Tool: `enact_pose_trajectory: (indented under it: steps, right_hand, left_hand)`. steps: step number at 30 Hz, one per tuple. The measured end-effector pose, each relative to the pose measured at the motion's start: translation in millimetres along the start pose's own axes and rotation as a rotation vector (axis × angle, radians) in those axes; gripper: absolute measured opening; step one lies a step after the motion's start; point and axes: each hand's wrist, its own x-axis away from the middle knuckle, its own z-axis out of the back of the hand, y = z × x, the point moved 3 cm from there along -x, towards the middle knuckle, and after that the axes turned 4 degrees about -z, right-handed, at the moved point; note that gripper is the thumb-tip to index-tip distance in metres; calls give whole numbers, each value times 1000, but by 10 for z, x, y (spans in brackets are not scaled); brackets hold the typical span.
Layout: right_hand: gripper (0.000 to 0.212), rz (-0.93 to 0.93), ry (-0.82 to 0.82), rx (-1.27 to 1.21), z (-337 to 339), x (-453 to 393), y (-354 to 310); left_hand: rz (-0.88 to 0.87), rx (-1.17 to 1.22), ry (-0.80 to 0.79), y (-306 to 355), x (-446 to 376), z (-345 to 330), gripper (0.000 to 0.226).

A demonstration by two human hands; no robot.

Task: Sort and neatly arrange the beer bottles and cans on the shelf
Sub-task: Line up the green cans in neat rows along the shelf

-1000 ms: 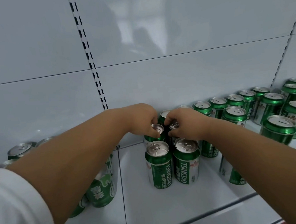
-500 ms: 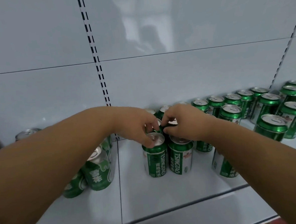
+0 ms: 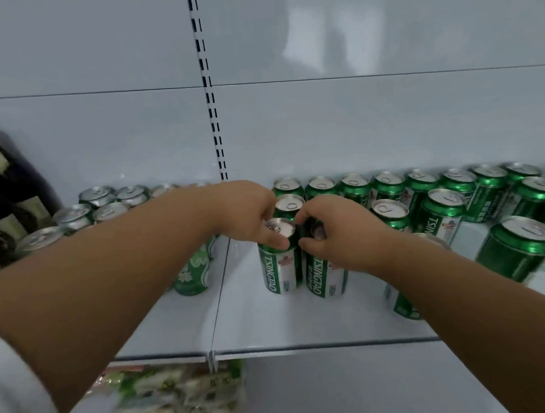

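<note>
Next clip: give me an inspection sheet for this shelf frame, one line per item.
Surface: white shelf, bare strip at the front.
Job's things: two front Tsingtao cans upright, side by side; back row of green cans; silver-topped cans at left; dark bottles far left.
Clutter: packaged goods on the lower shelf.
Grippers: left hand grips the left front can's top; right hand grips the right one's.
Cables: nothing seen.
Surroundings: white back panel, slotted upright.
</note>
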Motion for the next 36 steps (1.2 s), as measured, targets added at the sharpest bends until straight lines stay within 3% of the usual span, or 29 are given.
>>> enact_pose_trajectory:
  steps: [4, 14, 20, 25, 33, 36]
  right_hand:
    - [37, 14, -10, 73, -43, -6, -28]
    - [40, -80, -11, 25, -75, -10, -103]
    - [49, -155, 4, -2, -77, -30, -163]
    - [54, -256, 39, 19, -98, -49, -148]
    - [69, -242, -7, -21, -112, -24, -137]
    - [57, -228, -21, -66, -121, -30, -201]
  left_hand:
    - [-49, 216, -6, 33, 120, -59, 63]
    - [-112, 18, 78, -48, -11, 35, 46]
    - [-144, -98, 189, -86, -114, 133, 66]
    - [-207, -66, 241, 10, -180, 74, 57]
    - [-382, 33, 84, -77, -164, 88, 46]
    - [-423, 134, 21, -162, -99, 158, 49]
